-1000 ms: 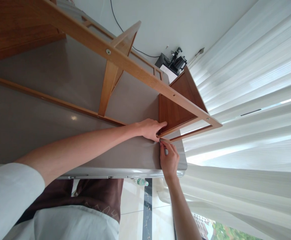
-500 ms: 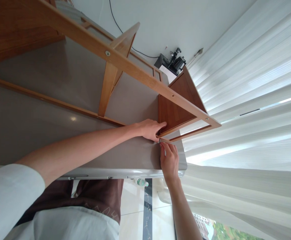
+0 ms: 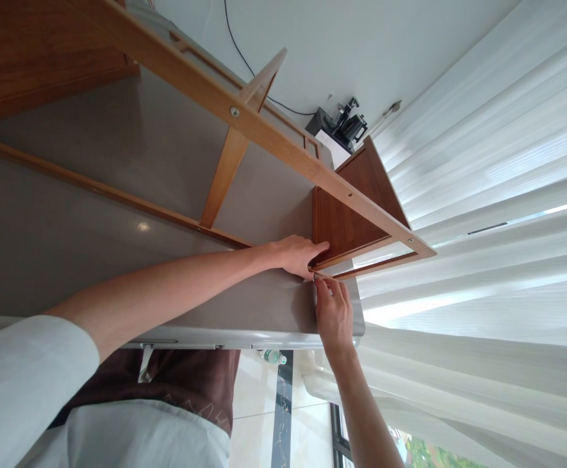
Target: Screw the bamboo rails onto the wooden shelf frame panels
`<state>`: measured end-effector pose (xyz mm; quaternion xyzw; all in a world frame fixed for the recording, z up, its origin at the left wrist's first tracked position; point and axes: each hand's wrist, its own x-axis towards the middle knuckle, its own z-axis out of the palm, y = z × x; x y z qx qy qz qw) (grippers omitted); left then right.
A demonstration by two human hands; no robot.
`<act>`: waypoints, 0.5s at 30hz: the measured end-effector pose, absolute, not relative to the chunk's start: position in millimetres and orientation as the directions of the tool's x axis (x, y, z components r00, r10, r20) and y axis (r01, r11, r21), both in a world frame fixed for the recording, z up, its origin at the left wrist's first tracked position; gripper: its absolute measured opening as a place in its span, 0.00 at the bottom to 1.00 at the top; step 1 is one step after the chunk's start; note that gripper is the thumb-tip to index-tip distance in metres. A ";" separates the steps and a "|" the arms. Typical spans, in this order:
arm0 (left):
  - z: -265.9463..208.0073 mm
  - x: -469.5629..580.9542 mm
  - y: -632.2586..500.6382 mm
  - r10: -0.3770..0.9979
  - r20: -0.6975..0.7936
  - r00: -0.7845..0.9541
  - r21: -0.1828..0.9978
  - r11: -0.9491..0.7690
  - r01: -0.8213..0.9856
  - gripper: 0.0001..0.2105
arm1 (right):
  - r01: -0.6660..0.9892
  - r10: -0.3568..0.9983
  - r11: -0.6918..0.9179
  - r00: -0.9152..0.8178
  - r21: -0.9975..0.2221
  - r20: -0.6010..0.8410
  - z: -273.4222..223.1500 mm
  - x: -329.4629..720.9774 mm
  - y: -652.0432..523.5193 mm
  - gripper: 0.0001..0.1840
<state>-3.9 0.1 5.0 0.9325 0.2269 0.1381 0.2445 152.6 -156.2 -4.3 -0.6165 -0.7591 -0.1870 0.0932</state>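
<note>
A wooden shelf frame (image 3: pixel 283 148) lies on its side across the grey table (image 3: pixel 166 149). My left hand (image 3: pixel 295 255) grips the lower rail at the frame's right end, its thumb resting against the brown end shelf board (image 3: pixel 344 224). Just below that corner, my right hand (image 3: pixel 334 315) is closed in a pinch. A tiny metallic bit shows at its fingertips, too small and covered to name. Silver screw heads sit in the upper rail. A middle shelf board (image 3: pixel 227 172) stands between the rails.
The table's rounded front edge runs close to my body. White curtains (image 3: pixel 482 279) hang to the right. Behind the frame are a black kettle (image 3: pixel 354 129) and a black cable (image 3: pixel 237 49) along the wall. A plastic bottle (image 3: pixel 273 357) is on the floor.
The view has shifted slightly, so the frame and both hands appear a little further right. Both hands keep the same hold at the corner.
</note>
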 end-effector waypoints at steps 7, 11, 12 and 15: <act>3.0 -2.5 0.1 0.489 0.149 0.859 0.522 -0.777 0.352 0.30 | 0.958 0.917 0.210 -0.262 0.195 0.301 8.6 146.1 -150.0 0.18; 2.6 -2.1 0.1 0.494 0.145 0.857 0.521 -0.774 0.359 0.31 | 0.970 0.920 0.210 -0.238 0.121 0.310 8.1 152.9 -147.4 0.18; 2.5 -1.9 0.1 0.495 0.146 0.857 0.520 -0.775 0.359 0.32 | 0.974 0.920 0.206 -0.225 0.092 0.320 6.7 155.0 -147.5 0.17; 2.4 -1.5 -0.2 0.494 0.149 0.857 0.518 -0.777 0.358 0.33 | 0.984 0.914 0.176 -0.159 -0.013 0.373 -0.1 158.1 -149.2 0.15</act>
